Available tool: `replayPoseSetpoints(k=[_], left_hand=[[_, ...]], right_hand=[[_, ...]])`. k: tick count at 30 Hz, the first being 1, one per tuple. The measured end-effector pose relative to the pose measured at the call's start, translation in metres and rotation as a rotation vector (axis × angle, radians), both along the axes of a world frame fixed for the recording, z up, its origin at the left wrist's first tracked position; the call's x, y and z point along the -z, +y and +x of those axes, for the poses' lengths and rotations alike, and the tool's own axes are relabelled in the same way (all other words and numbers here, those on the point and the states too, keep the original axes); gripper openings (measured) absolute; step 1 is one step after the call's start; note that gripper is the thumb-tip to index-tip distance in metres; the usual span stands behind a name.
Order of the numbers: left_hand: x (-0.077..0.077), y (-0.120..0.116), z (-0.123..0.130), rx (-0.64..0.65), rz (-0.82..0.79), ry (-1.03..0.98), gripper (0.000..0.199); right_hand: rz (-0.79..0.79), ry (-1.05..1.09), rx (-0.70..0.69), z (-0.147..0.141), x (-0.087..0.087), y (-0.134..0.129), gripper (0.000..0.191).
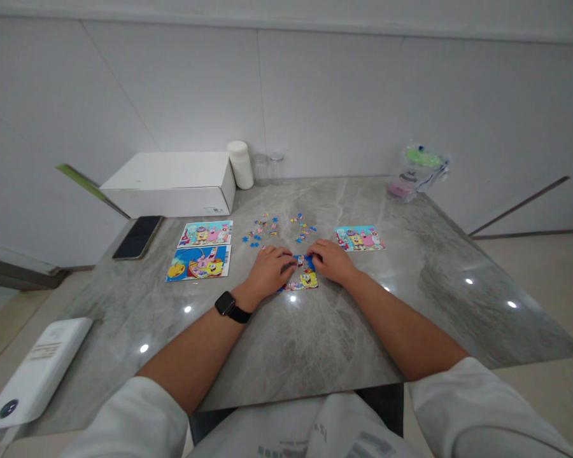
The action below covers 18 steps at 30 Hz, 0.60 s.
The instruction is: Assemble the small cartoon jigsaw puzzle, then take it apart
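A partly assembled jigsaw puzzle (308,280) with a yellow cartoon figure lies on the grey table between my hands. My left hand (271,270) is closed, its fingers curled onto the puzzle's left side and covering part of it. At the upper right corner, my right hand (332,259) is closed, with thumb and fingertips together on the puzzle's edge; any single piece there is too small to make out. Just beyond are loose puzzle pieces (254,242) in one group and more puzzle pieces (302,236) in another.
Two picture cards, an upper card (206,233) and a lower card (198,263), lie left; another card (360,238) lies right. Around them are a phone (138,238), white box (172,172), white bottle (240,165), glass jars (276,169), plastic bag (417,173) and white device (41,369).
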State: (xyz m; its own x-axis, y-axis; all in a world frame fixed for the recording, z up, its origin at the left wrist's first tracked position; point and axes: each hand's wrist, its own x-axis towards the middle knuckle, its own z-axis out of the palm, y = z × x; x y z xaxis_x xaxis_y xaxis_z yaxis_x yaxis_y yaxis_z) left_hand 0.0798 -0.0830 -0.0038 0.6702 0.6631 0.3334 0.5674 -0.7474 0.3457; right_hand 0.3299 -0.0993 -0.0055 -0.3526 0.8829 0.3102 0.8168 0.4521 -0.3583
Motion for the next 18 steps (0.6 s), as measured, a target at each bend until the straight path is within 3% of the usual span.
replayPoseSetpoints(k=[11,18], left_hand=[[-0.0047,-0.0034,0.0011,-0.009,-0.031,0.035,0.025],[-0.0092,-0.0025,0.0013,-0.026,-0.033,-0.038,0.023]], right_hand=[[-0.028,-0.013,-0.005,-0.0003,0.0005,0.0007,0.024],[0.003,0.086,0.027,0.0003,0.0014,0.0023,0.024]])
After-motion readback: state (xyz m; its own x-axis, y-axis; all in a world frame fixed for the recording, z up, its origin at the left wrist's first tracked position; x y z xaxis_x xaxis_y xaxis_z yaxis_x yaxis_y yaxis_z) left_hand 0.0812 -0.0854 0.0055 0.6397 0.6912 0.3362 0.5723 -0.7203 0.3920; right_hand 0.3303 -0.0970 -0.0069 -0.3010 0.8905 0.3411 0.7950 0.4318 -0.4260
